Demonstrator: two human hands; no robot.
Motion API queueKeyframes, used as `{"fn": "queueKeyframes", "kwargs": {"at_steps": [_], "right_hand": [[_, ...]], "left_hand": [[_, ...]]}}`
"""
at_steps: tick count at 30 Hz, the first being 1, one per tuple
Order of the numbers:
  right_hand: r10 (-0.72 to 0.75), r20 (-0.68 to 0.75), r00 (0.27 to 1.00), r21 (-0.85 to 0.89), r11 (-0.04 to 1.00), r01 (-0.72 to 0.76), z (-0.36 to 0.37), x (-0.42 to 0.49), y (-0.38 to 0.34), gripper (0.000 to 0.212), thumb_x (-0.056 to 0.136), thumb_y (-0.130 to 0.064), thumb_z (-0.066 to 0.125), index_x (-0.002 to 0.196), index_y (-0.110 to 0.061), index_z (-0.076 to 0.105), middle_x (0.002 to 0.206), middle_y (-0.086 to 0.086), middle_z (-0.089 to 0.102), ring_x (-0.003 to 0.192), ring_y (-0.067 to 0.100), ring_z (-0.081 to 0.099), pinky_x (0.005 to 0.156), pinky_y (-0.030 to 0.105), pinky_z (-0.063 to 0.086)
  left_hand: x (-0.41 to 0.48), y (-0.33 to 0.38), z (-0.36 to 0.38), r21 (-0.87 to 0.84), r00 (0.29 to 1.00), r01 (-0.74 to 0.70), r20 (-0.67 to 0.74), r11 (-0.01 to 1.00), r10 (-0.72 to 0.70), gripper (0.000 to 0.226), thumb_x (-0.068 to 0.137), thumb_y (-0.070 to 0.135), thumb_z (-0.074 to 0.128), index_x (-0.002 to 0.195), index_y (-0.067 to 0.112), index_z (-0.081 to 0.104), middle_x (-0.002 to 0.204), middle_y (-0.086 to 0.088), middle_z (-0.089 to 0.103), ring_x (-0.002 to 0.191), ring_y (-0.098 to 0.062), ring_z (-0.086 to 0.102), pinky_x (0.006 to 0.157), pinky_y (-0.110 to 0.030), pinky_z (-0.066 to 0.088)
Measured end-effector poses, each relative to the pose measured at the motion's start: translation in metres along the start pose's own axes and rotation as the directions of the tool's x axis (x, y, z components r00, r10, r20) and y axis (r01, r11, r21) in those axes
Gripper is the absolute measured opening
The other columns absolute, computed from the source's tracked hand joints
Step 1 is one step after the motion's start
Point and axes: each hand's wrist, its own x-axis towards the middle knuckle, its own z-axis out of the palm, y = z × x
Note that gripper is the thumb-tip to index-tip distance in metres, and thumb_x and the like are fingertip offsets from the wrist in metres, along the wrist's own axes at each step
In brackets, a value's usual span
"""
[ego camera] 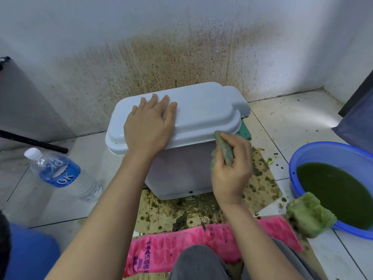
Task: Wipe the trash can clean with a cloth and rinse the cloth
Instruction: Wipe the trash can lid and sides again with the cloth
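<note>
Right, the white trash can [177,170] sits dead centre in front of me, backed toward the spattered wall [161,57] at twelve o'clock and standing on a blotched sheet of cardboard [260,184]. My left hand [150,122] lies flat on the lid [201,110], fingers straight and lightly spread, palm pressing down. I reckon that is to pin the can so it can't skid while I scrub.

My right hand [230,170] is curled round the cloth [223,148], which is bunched into a tight green-stained wad pinched between thumb and fingers. The cloth's top end touches the lid's lower rim near its front right corner, at about four o'clock on the can. Bunching it gives me a firm edge to work into that seam.

The lid top looks mostly white with only a faint greenish smear, so I judge the rim and side are the step in hand.

Over at three o'clock waits the blue basin [327,150] of dark green water [339,190], near enough to reach for rinsing, though that water looks too murky to rinse much. A second rag [308,216], or perhaps a sponge, is draped on its near rim. A water bottle [60,172] lies at eight o'clock, a pink towel [181,245] at six.
</note>
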Motion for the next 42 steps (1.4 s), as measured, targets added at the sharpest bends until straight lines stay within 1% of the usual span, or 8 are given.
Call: {"fn": "queueKeyframes", "kwargs": {"at_steps": [9, 13, 18, 22, 24, 28, 34, 42], "right_hand": [[-0.097, 0.308, 0.947, 0.077, 0.994, 0.077, 0.038, -0.026, -0.020, 0.016, 0.092, 0.001, 0.062, 0.104, 0.005, 0.071, 0.102, 0.016, 0.068, 0.101, 0.023, 0.064, 0.095, 0.030, 0.053], [0.115, 0.439, 0.891, 0.196, 0.956, -0.220, 0.015, -0.013, -0.032, 0.017, 0.087, 0.001, 0.071, 0.104, -0.003, 0.073, 0.101, 0.006, 0.070, 0.098, 0.009, 0.065, 0.087, 0.019, 0.049], [0.664, 0.523, 0.534, 0.321, 0.427, -0.846, -0.011, -0.004, -0.057, 0.025, 0.093, -0.030, 0.064, 0.111, -0.014, 0.071, 0.109, 0.007, 0.073, 0.109, 0.024, 0.068, 0.098, 0.047, 0.052], [0.520, 0.805, 0.286, 0.243, 0.152, -0.958, -0.022, 0.005, -0.081, 0.061, 0.094, -0.054, 0.039, 0.126, -0.009, 0.065, 0.122, 0.011, 0.070, 0.117, 0.022, 0.065, 0.103, 0.039, 0.048], [0.468, 0.816, 0.339, 0.104, 0.458, -0.883, -0.025, 0.014, -0.081, 0.052, 0.094, -0.054, 0.041, 0.116, -0.018, 0.071, 0.109, 0.003, 0.076, 0.103, 0.013, 0.071, 0.091, 0.033, 0.056], [0.191, 0.478, 0.857, -0.066, 0.981, -0.182, -0.010, 0.048, -0.057, 0.034, 0.102, -0.034, 0.051, 0.094, -0.009, 0.073, 0.089, 0.008, 0.073, 0.084, 0.021, 0.066, 0.075, 0.049, 0.054], [0.044, 0.580, 0.813, -0.388, 0.893, 0.229, 0.039, 0.064, -0.016, 0.044, 0.104, -0.039, 0.032, 0.134, -0.024, 0.060, 0.143, -0.009, 0.056, 0.142, 0.017, 0.037, 0.120, 0.051, 0.004], [-0.008, 0.439, 0.899, -0.371, 0.909, 0.189, 0.046, 0.047, -0.013, 0.035, 0.103, -0.036, 0.040, 0.124, -0.027, 0.067, 0.132, -0.012, 0.064, 0.135, 0.019, 0.046, 0.117, 0.056, 0.008]], "left_hand": [[0.000, -0.005, -0.001, -0.033, 0.999, -0.029, 0.030, 0.999, 0.030, 0.047, 0.105, 0.048, 0.027, 0.144, 0.034, 0.049, 0.158, 0.008, 0.035, 0.150, -0.018, 0.022, 0.119, -0.036, 0.017], [-0.012, -0.012, -0.026, -0.715, 1.000, 0.020, 0.002, 0.698, -0.027, 0.033, 0.103, 0.041, 0.047, 0.118, 0.026, 0.071, 0.129, 0.015, 0.064, 0.131, 0.002, 0.048, 0.106, -0.016, 0.038], [-0.098, 0.008, -0.008, -0.908, 0.913, -0.027, -0.193, 0.419, -0.359, 0.019, 0.098, 0.025, 0.060, 0.103, 0.012, 0.073, 0.106, 0.006, 0.072, 0.105, 0.000, 0.064, 0.086, -0.011, 0.045], [-0.147, 0.029, 0.035, -0.929, 0.915, 0.097, -0.058, 0.357, -0.399, 0.030, 0.091, 0.028, 0.070, 0.120, 0.027, 0.068, 0.122, 0.004, 0.065, 0.117, -0.009, 0.061, 0.100, -0.033, 0.050], [-0.147, 0.028, 0.039, -0.958, 0.866, 0.094, -0.056, 0.272, -0.498, 0.030, 0.091, 0.022, 0.071, 0.121, 0.025, 0.069, 0.120, 0.003, 0.069, 0.116, -0.013, 0.064, 0.100, -0.042, 0.051], [-0.132, 0.021, 0.024, -0.846, 0.843, -0.007, -0.292, 0.533, -0.453, 0.030, 0.091, 0.018, 0.070, 0.121, 0.019, 0.068, 0.116, 0.009, 0.068, 0.112, -0.008, 0.061, 0.098, -0.031, 0.050], [-0.096, 0.014, 0.036, -0.212, 0.880, -0.264, -0.452, 0.941, 0.146, 0.031, 0.090, 0.008, 0.064, 0.121, 0.008, 0.068, 0.126, -0.005, 0.065, 0.105, -0.027, 0.055, 0.091, -0.026, 0.037], [-0.097, -0.028, 0.026, -0.303, 0.821, -0.030, -0.550, 0.953, -0.149, 0.026, 0.084, 0.005, 0.061, 0.106, 0.016, 0.071, 0.113, 0.006, 0.071, 0.085, -0.026, 0.042, 0.071, -0.028, 0.039]]}}
